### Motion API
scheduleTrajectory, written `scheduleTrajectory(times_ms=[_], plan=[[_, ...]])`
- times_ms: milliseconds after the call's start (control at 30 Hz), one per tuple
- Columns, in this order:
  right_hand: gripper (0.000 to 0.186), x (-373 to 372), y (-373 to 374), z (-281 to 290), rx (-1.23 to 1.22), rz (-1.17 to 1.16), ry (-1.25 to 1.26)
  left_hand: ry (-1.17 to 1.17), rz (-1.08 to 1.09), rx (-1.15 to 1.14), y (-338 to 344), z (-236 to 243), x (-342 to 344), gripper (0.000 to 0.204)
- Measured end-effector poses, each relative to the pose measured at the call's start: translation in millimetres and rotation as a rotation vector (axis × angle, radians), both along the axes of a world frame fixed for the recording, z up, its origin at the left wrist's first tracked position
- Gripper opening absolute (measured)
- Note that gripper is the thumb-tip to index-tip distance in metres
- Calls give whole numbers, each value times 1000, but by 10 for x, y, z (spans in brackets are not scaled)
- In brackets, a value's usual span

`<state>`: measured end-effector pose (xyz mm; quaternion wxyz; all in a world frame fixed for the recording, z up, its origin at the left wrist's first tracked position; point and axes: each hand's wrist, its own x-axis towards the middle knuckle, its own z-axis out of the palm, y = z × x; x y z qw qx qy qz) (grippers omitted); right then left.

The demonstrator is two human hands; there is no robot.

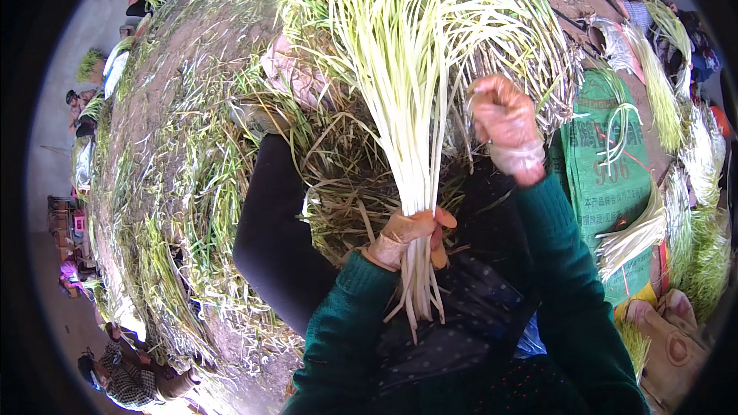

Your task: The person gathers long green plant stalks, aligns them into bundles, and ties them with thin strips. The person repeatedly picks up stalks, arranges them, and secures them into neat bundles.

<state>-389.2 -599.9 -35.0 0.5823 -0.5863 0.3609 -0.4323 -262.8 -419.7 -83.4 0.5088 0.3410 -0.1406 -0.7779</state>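
Dark green knitted sleeves (565,261), 2 of them, reach up from the lower edge over a dark polka-dot apron (453,338). Left hand (411,238): closed around the lower part of a long bundle of pale, yellow-white leafy stalks (407,138), thumb and fingers wrapped about the stems. Bundle stands out over the lap; cut ends poke below the fist toward the apron, yellow-green tops fan out beyond.

Right hand (503,119): raised just right of the bundle, fingers curled toward the palm; cannot tell whether a stem is pinched there. Translucent whitish cuff (516,157) at its wrist.

Beyond and right of this hand, a heap of loose green and straw-coloured stalks (542,54). Farther right, a flat green woven sack (607,184) with dark print, bearing 1 small pale bunch (634,234) and some loose stems. Left of the bent black-clad leg (273,223), green and dry leaf litter (200,215) covers much of the brown ground. Co-worker in checked clothing (131,376) at lower left, well apart.
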Motion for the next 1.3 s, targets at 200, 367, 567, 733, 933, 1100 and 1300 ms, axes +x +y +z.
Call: scheduleTrajectory(times_ms=[200,367,567,733,933,1100,1300], plan=[[18,317,532,73,-296,241,262,-253,79,105,7,-92,-94,32],[19,429,528,28,-659,132,760,-381,143,102,-33,-6,-189,28],[2,-50,737,88,233,634,-49,-200,169,-122,-26,21,-100,30],[4,-506,1013,123,448,640,23,244,135,-47,55,153,-10,45],[3,-863,1231,489,74,1061,-135,43,135,-89,-47,178,105,37],[10,-1154,1075,974,-110,1091,-655,137,330,2,-82,64,361,28],[27,-1482,837,811,41,187,-18,-49,469,105,-161,163,328,25]])
